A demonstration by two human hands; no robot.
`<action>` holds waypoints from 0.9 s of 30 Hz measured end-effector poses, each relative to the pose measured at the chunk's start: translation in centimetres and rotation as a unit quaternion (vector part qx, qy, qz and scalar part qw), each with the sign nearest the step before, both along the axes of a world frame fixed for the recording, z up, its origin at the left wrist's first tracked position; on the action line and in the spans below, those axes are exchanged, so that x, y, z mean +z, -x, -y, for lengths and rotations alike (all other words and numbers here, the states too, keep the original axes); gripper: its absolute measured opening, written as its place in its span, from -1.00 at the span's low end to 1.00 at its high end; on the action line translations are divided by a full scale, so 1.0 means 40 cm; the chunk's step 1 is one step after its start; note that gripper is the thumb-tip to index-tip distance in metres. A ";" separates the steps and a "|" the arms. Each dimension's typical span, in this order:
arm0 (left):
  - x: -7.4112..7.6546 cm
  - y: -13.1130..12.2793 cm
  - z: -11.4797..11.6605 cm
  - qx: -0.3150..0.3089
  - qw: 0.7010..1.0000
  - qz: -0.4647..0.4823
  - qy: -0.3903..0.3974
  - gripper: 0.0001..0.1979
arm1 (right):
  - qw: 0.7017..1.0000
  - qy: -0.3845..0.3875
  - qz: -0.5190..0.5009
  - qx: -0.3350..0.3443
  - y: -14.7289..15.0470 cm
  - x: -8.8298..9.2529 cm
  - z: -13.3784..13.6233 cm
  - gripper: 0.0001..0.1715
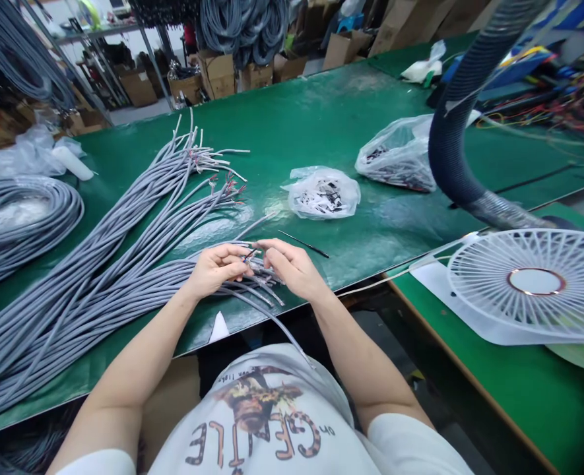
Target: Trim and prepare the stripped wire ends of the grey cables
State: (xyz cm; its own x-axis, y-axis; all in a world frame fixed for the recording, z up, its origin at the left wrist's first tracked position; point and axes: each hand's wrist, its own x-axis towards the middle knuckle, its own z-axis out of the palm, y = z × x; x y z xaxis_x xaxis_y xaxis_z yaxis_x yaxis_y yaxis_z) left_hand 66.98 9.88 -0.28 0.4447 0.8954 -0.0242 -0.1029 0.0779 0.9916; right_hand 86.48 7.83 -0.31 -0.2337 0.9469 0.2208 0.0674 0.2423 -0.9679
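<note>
Both hands work over the near edge of a green-topped bench. My left hand grips several ends of a long bundle of grey cables. My right hand pinches thin wires at those same ends, its fingertips close to the left hand's. Farther up the bench, other cable ends fan out, showing thin coloured wires. A thin black tool lies just beyond my right hand. A clear plastic bag of small black and white parts sits beyond it, with a second bag to its right.
A coil of grey cable lies at the bench's left. A black corrugated hose arches down at the right, above a white fan grille on a lower green bench. Cardboard boxes stand behind the bench.
</note>
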 end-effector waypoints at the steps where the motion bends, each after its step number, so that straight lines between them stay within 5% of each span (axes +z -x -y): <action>1: 0.001 0.000 0.000 -0.001 1.000 0.003 0.001 -0.66 | 0.999 -0.028 0.025 -0.006 -0.003 0.000 0.009 -0.65; 8: -0.003 0.004 0.000 -0.003 1.000 0.013 0.005 -0.68 | 0.978 -0.170 0.112 -0.037 -0.008 -0.007 0.037 -0.69; 27: 0.000 0.000 0.007 -0.030 1.000 -0.006 -0.006 -0.68 | 0.965 -0.208 0.154 -0.035 0.006 0.002 0.059 -0.74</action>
State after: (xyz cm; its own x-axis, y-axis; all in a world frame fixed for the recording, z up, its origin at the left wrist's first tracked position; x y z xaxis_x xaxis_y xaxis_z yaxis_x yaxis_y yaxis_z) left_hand 66.98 9.61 -0.30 0.4972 0.8674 -0.0193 -0.0869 0.0719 0.9936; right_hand 86.23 5.46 -0.22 -0.2870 0.8072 0.5157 0.3661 0.5900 -0.7196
